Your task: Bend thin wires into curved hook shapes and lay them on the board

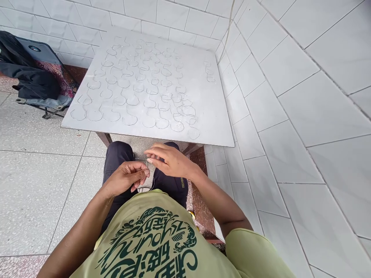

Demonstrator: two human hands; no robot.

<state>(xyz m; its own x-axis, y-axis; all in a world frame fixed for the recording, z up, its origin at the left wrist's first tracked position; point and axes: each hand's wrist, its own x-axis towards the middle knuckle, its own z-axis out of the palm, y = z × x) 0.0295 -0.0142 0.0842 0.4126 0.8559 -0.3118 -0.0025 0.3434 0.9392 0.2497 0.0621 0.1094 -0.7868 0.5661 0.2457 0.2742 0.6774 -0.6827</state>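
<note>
My left hand is closed in a pinch on a thin, pale wire, above my lap. Part of the wire rises from these fingertips toward my right hand; another stretch curves down between my knees. The right fingers are bent, with thumb and fingertips close together at the wire's upper end. How firmly they grip it is hard to see. In front of my knees, the white tabletop carries many thin wire pieces, bent into S-like curves and loops and laid out in rough rows.
To the left stands a folding chair with dark clothing on it. White tiled walls border the table at the back and right. A cable hangs in the corner. The floor is speckled tile.
</note>
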